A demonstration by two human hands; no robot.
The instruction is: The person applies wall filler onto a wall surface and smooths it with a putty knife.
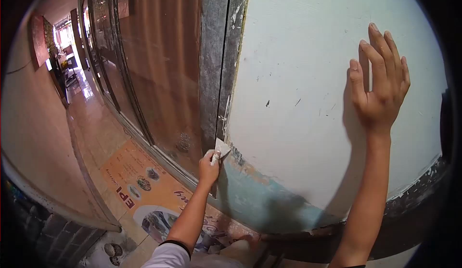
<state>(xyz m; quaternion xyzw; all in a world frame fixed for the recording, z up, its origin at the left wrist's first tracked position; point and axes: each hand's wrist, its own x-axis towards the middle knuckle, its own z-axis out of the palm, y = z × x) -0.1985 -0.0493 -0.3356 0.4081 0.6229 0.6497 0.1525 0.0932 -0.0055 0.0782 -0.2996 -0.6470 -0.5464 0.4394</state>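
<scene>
Low on the dark post [213, 66], at its right edge, is a scraper [222, 146] gripped by the left hand [209, 166], fingers hiding most of its handle. Its long axis tilts, blade up and rightward. Right of the post, the right hand [384, 87] spreads loosely before the white wall [298, 42]; contact is unclear.

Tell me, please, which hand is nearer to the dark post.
Left. The left hand, holding a scraper, is by the lower part of the dark post; the right hand is raised before the white wall, farther right.
</scene>
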